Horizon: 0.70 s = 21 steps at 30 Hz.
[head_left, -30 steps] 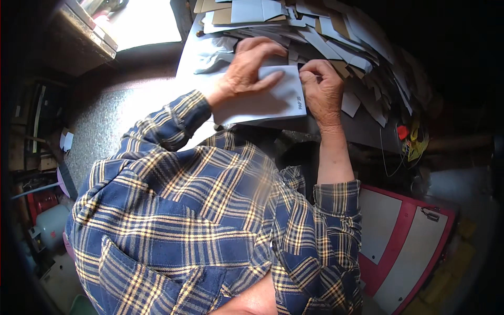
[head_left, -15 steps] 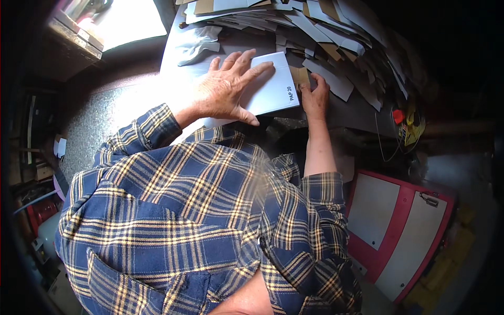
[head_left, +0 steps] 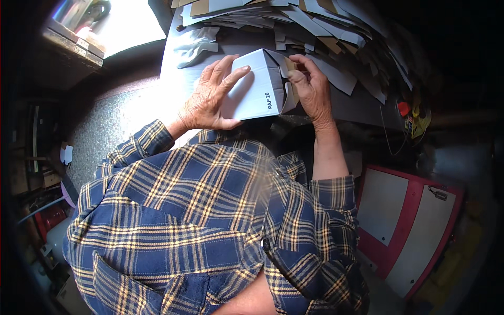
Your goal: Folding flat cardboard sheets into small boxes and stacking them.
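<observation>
I see navy plaid shirt (head_left: 173, 226), cream-yellow stripes. Left sleeve (head_left: 149, 140) ends near left hand (head_left: 210, 97); right sleeve (head_left: 333, 191) stops farther from right hand (head_left: 315, 94). Small round button (head_left: 265, 244) well behind both.

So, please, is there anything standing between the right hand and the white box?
Nothing visible does. The right hand is already at the open end of the box, by its brown flap. The cardboard pile lies beyond, and the left hand is at the opposite end.

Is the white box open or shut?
The white box is open at its right end: its flaps stick out there, not folded flat, beside the right hand.
</observation>
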Each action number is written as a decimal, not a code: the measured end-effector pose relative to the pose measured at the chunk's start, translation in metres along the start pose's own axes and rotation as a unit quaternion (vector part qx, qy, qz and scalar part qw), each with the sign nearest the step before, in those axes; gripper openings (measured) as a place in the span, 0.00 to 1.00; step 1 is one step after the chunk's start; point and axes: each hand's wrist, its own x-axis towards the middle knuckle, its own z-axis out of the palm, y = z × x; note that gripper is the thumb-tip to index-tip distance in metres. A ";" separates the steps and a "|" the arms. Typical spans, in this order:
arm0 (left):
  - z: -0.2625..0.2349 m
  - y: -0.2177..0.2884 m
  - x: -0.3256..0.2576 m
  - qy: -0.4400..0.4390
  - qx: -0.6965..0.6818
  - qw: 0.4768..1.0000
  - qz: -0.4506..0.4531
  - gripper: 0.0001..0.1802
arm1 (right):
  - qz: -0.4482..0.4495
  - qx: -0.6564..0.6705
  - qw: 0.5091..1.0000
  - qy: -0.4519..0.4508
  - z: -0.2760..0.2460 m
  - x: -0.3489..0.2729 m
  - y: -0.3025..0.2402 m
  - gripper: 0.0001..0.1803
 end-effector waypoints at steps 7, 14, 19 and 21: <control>0.005 -0.009 -0.005 0.034 -0.058 0.998 0.004 0.59 | 0.012 0.049 0.996 -0.079 -0.009 0.000 -0.023 0.22; 0.009 -0.010 -0.005 0.047 -0.063 0.997 0.005 0.60 | 0.009 -0.023 0.997 -0.078 -0.004 0.006 -0.018 0.25; 0.007 -0.005 0.011 0.074 -0.072 0.994 0.034 0.60 | 0.074 0.107 0.990 -0.056 -0.008 0.006 -0.006 0.34; 0.008 -0.003 0.018 0.098 -0.074 0.991 0.046 0.60 | 0.129 0.227 0.962 -0.083 -0.012 0.009 -0.011 0.40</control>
